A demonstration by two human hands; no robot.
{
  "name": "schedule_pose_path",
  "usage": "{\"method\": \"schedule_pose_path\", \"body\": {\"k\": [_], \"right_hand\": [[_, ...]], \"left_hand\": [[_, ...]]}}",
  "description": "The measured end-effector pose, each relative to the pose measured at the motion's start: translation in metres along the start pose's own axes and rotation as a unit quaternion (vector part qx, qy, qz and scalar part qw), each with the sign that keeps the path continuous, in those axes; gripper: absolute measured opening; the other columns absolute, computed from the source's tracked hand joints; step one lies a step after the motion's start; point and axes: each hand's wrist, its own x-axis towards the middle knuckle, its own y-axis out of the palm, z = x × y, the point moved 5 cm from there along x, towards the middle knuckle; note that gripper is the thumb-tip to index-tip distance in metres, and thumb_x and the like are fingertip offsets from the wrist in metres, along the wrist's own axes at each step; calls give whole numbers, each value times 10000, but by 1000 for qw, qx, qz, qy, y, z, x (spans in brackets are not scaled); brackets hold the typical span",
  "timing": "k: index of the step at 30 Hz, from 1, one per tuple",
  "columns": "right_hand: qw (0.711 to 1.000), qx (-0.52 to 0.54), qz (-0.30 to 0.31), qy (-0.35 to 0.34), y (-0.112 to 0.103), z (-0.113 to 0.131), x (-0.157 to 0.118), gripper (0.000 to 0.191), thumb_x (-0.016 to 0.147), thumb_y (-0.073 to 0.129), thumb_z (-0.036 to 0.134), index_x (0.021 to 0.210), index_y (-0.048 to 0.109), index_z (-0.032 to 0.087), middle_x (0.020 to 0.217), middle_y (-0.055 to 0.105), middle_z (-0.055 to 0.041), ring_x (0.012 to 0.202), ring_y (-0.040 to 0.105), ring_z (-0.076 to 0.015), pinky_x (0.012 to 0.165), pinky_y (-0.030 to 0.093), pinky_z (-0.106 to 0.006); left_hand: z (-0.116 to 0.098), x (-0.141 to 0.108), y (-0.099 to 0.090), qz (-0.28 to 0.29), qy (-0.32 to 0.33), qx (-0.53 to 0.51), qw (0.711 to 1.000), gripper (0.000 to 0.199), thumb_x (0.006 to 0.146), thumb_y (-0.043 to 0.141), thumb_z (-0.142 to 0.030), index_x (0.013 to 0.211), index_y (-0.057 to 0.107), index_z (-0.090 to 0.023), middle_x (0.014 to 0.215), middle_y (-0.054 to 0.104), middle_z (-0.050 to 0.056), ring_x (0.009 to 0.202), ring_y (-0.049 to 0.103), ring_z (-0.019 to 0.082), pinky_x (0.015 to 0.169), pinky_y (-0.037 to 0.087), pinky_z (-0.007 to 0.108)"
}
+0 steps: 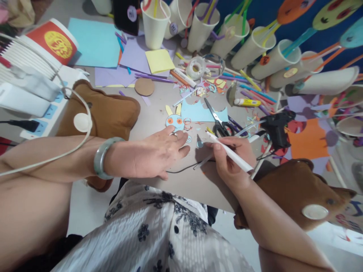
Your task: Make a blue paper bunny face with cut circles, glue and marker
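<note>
My left hand rests palm down on the table with its fingers spread. Its fingertips are at the lower edge of a blue paper rabbit face with yellow ears and orange eyes. A white marker pen is gripped in my right hand, its yellow end pointing up and left. Small round paper pieces lie between the two hands. Black-handled scissors lie partly on a cut piece of light blue paper, just beyond my right hand.
Paper cups holding coloured straws line the back. Tape, a yellow glue stick, markers and paper scraps crowd the middle. Brown cushions flank both arms. A black glue gun is at right, a power strip at left.
</note>
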Motion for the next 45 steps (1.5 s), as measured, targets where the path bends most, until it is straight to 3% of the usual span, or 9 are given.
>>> {"method": "schedule_pose_path", "body": {"k": [5,8,13,22,27,31,35,39,45], "right_hand": [[995,30,45,-85,2,11,5,244,1027,527,284,1237,646,246,950,793,-58,780,760,-199,729,608,-339],[986,0,70,-154,3,16,8,238,997,536,212,1196,661,253,850,775,-31,739,728,-188,842,601,-371],[974,-69,111,-186,6,18,7,215,967,563,207,1134,691,253,690,707,6,595,635,-167,893,587,-411],[956,-31,157,-244,8,30,2,341,934,591,123,1244,672,241,1009,817,-68,887,779,-219,1002,591,-473],[945,-15,157,-285,9,37,1,375,947,578,108,1303,643,209,1047,811,-92,992,774,-234,1017,586,-473],[956,14,148,-252,9,34,1,386,948,570,116,1310,646,224,1025,812,-79,920,780,-222,1001,598,-483],[983,7,82,-164,3,26,1,331,995,545,215,1311,634,255,940,813,-57,818,778,-220,969,613,-479],[996,27,36,-71,-7,18,-1,363,1041,484,357,1340,645,231,896,793,-82,761,767,-240,782,640,-414],[999,-20,20,-45,-12,17,-3,247,989,579,374,1094,736,215,834,766,-68,686,729,-213,665,601,-328]], "left_hand": [[-5,1,-3,-5,1,-2,1000,823,718,866,-587,1317,594,-94,1459,562,261,1264,558,375,1087,382,489],[-8,0,-5,-9,20,-10,1000,770,728,861,-582,1281,618,-106,1455,568,237,1218,585,351,1101,385,486],[-9,-4,3,-23,61,-64,996,893,725,855,-610,1392,555,-99,1458,573,219,1341,526,361,1154,360,487],[-11,-3,0,-19,40,-43,998,867,739,848,-591,1414,542,-141,1435,599,200,1285,556,336,1111,384,453],[-15,0,-7,-6,39,-13,999,839,734,850,-604,1345,591,-92,1352,635,209,1217,582,321,1027,412,413],[-15,0,-8,0,33,-17,999,808,732,858,-582,1337,603,-112,1342,646,192,1219,584,320,1025,402,401],[-13,-1,-7,-18,29,-37,999,840,711,884,-553,1350,596,-88,1382,629,226,1237,579,337,1040,397,413],[-11,1,0,-21,34,-56,998,886,709,884,-560,1389,571,-86,1443,595,246,1288,560,355,1078,395,438],[-4,4,16,-27,33,-80,996,1009,753,833,-616,1506,453,-62,1575,464,282,1423,473,378,1151,352,469]]}}
